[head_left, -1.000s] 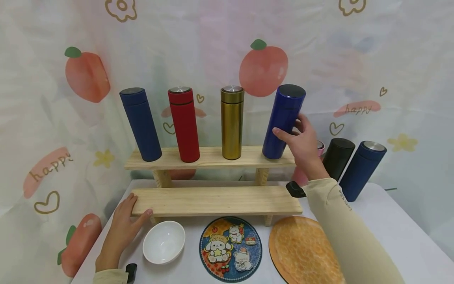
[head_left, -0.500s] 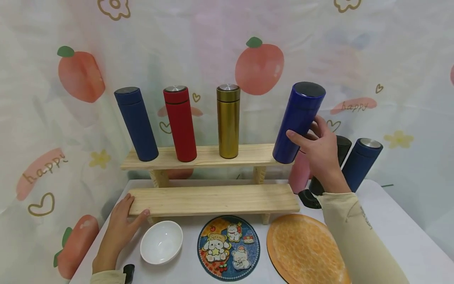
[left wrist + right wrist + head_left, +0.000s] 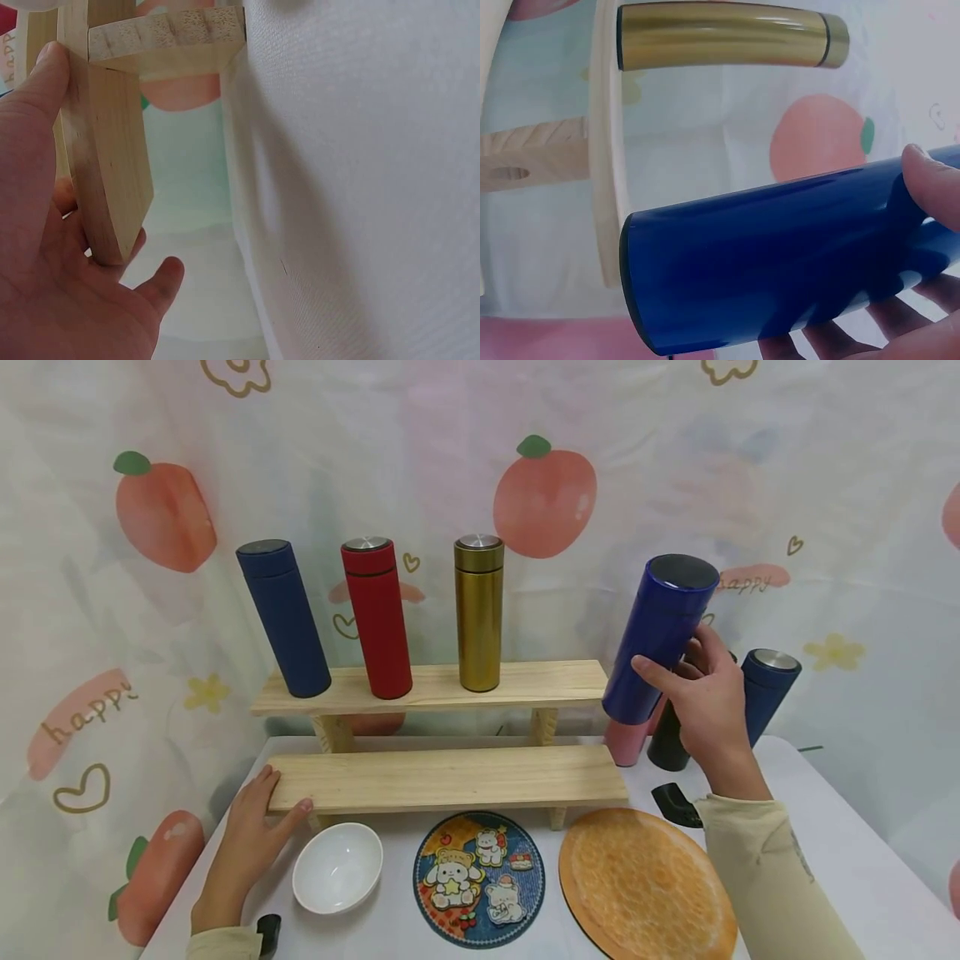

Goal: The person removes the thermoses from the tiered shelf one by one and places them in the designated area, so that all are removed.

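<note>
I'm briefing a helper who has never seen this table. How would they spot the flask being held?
Find the two-step wooden shelf against the fruit-print curtain, then look just past its right end. There the right hand grips a glossy blue flask in the air, tilted. Unlike the flasks standing on the shelf and the table, it rests on nothing.

1. Flasks: seven – dark blue flask (image 3: 283,617), red flask (image 3: 377,617), gold flask (image 3: 478,611), bright blue flask (image 3: 656,639), pink flask (image 3: 626,740), black flask (image 3: 666,745), navy flask (image 3: 765,689).
2. Shelf boards: two – upper board (image 3: 427,686), lower board (image 3: 446,777).
3. Bowls: one, white bowl (image 3: 337,878).
4. Round mats: two – cartoon mat (image 3: 477,880), orange mat (image 3: 645,885).
</note>
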`<state>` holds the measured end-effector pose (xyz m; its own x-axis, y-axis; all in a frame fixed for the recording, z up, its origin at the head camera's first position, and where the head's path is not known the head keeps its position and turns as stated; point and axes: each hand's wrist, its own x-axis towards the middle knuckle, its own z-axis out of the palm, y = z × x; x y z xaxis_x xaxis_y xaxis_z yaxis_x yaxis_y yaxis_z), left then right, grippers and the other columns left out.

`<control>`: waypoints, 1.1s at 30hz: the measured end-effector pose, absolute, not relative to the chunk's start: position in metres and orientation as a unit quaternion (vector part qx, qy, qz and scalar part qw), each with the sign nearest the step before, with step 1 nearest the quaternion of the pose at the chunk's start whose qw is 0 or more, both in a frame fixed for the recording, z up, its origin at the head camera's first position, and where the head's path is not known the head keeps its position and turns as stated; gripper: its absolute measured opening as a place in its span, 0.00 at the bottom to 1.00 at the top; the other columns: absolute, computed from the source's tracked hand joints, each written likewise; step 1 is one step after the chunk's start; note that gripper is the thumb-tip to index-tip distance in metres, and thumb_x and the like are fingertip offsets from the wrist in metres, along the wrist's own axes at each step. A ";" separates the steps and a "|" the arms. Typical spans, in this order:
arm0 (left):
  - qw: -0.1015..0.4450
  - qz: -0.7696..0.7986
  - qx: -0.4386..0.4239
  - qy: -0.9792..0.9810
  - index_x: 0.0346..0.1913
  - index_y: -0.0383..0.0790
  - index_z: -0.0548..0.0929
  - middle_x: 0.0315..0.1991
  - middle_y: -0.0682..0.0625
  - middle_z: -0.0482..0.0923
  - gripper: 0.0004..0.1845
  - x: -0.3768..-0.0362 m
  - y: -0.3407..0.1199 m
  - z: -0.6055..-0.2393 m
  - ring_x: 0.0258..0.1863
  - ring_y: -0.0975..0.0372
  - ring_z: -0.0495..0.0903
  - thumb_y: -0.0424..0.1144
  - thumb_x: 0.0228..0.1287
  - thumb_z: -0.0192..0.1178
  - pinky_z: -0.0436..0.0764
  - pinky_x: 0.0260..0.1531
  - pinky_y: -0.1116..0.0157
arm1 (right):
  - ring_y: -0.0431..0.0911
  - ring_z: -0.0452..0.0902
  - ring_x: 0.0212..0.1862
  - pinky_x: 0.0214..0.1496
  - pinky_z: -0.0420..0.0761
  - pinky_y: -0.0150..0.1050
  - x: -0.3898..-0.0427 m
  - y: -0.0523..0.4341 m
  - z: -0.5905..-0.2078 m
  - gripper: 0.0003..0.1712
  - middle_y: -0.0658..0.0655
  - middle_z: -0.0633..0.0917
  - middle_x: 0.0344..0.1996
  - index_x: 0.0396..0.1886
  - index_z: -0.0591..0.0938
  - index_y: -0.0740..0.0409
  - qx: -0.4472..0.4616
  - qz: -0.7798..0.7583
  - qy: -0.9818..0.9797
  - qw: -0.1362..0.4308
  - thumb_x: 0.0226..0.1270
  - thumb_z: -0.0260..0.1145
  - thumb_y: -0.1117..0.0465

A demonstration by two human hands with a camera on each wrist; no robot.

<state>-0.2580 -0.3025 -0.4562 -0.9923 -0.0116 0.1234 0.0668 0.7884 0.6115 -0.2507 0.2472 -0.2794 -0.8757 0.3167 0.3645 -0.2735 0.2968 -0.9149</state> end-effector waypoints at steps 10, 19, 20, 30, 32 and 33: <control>0.081 -0.322 -0.025 -0.943 0.80 0.22 0.58 0.84 0.27 0.47 0.51 -0.260 -0.302 -0.459 0.81 0.30 0.45 0.60 0.76 0.64 0.52 0.74 0.28 | 0.67 0.64 0.78 0.77 0.63 0.69 -0.240 0.256 -0.304 0.49 0.64 0.67 0.81 0.88 0.59 0.46 -0.036 0.598 -0.768 0.226 0.74 0.75 0.54; 0.085 -0.320 -0.030 -0.943 0.79 0.21 0.59 0.83 0.26 0.48 0.49 -0.259 -0.302 -0.459 0.81 0.30 0.46 0.58 0.76 0.65 0.52 0.75 0.29 | 0.68 0.65 0.76 0.75 0.66 0.70 -0.238 0.262 -0.328 0.50 0.67 0.67 0.80 0.88 0.57 0.50 -0.039 0.595 -0.773 0.216 0.76 0.74 0.55; 0.085 -0.319 -0.030 -0.943 0.80 0.21 0.59 0.83 0.27 0.48 0.50 -0.259 -0.302 -0.459 0.81 0.30 0.46 0.58 0.76 0.65 0.52 0.75 0.29 | 0.68 0.65 0.76 0.75 0.66 0.70 -0.238 0.263 -0.330 0.50 0.67 0.67 0.80 0.88 0.57 0.50 -0.040 0.595 -0.774 0.214 0.76 0.74 0.55; 0.077 -0.318 -0.021 -0.945 0.80 0.22 0.57 0.84 0.27 0.46 0.51 -0.259 -0.303 -0.458 0.81 0.30 0.46 0.59 0.76 0.64 0.52 0.75 0.29 | 0.67 0.65 0.75 0.75 0.66 0.70 -0.235 0.271 -0.349 0.51 0.68 0.67 0.79 0.88 0.56 0.54 -0.065 0.597 -0.774 0.200 0.75 0.74 0.55; 0.076 -0.319 -0.020 -0.945 0.81 0.22 0.57 0.84 0.27 0.46 0.51 -0.259 -0.303 -0.458 0.81 0.30 0.45 0.60 0.76 0.64 0.52 0.74 0.28 | 0.68 0.65 0.76 0.75 0.66 0.71 -0.236 0.274 -0.353 0.51 0.68 0.67 0.80 0.88 0.55 0.54 -0.068 0.593 -0.777 0.199 0.76 0.74 0.55; 0.075 -0.319 -0.018 -0.945 0.81 0.22 0.57 0.84 0.27 0.46 0.51 -0.259 -0.303 -0.458 0.81 0.30 0.45 0.60 0.76 0.64 0.52 0.74 0.28 | 0.68 0.64 0.76 0.75 0.66 0.71 -0.236 0.275 -0.355 0.51 0.69 0.66 0.80 0.88 0.55 0.54 -0.071 0.591 -0.778 0.198 0.76 0.74 0.55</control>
